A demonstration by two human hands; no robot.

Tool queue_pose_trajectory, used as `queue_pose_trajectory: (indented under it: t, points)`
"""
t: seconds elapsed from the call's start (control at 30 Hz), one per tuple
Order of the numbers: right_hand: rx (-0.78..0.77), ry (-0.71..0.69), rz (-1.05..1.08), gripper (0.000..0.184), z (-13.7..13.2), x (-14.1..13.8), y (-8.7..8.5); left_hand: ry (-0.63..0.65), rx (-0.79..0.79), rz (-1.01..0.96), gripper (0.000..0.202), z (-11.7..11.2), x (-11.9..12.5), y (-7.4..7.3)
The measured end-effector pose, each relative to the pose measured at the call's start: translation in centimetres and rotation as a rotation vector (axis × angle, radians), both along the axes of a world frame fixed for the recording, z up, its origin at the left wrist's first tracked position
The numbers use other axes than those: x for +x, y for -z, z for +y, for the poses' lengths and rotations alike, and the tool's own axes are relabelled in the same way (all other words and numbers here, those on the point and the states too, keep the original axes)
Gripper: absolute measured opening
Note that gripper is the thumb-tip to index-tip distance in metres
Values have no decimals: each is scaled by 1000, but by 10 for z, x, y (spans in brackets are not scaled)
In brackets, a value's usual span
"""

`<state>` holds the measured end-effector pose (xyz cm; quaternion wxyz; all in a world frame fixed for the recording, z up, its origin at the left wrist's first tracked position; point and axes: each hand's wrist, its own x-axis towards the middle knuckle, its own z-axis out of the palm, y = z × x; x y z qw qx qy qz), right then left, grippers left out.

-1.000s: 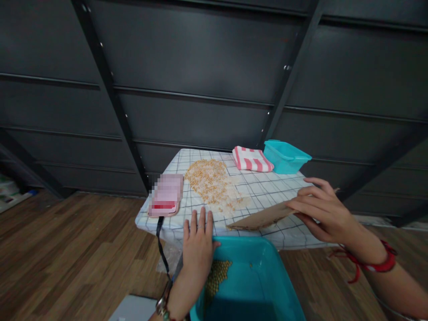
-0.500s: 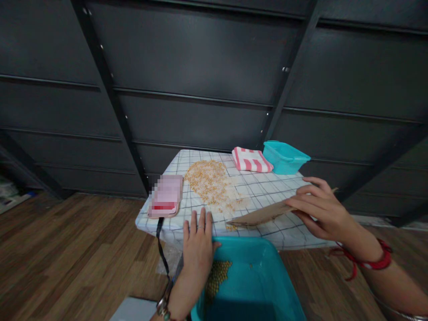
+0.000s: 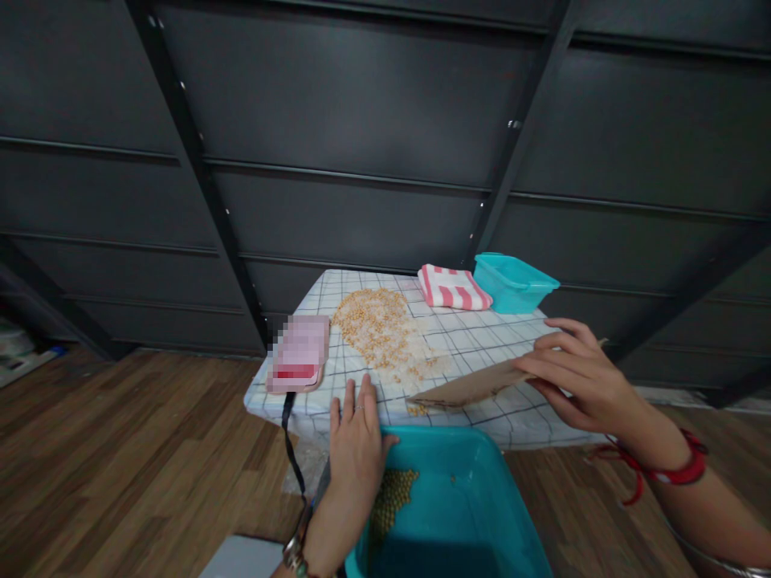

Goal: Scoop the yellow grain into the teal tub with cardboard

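Note:
My left hand [image 3: 356, 437] grips the far left rim of a large teal tub [image 3: 458, 514] held against the table's near edge; yellow grains lie in its bottom. My right hand [image 3: 581, 377] pinches a flat brown cardboard piece [image 3: 470, 389], its edge resting on the checked tablecloth [image 3: 482, 337]. A few grains sit just under the cardboard's left tip. A wide pile of yellow grains mixed with white ones [image 3: 382, 329] spreads over the cloth beyond it.
A pink blurred object [image 3: 299, 352] with a black strap hanging down lies at the table's left corner. A red-and-white striped folded cloth [image 3: 454, 287] and a small teal container [image 3: 511, 282] stand at the back. Dark metal wall behind, wooden floor around.
The cardboard has slid slightly left along the cloth, and a few grains now lie at its tip near the table edge. My left hand has stayed on the tub.

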<state>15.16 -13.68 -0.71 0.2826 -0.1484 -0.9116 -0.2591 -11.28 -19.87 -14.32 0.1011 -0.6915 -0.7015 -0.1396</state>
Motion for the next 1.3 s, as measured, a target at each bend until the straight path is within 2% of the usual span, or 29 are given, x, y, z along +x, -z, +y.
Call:
queue_pose_trajectory:
  t: [0.37,0.63,0.93,1.3]
  points:
    - [-5,-3,8,26,1,0,1,3,-45,4,36,0,2,-5]
    - [-31,3,-2,27,2,2,3,23,-11,45,57,3,-1,4]
    - [-42,9,12,27,0,0,3,-14,-46,47,60,3,3,-1]
    - [-53,-21,0,27,-3,4,-3,-2,-22,41,59,3,2,4]
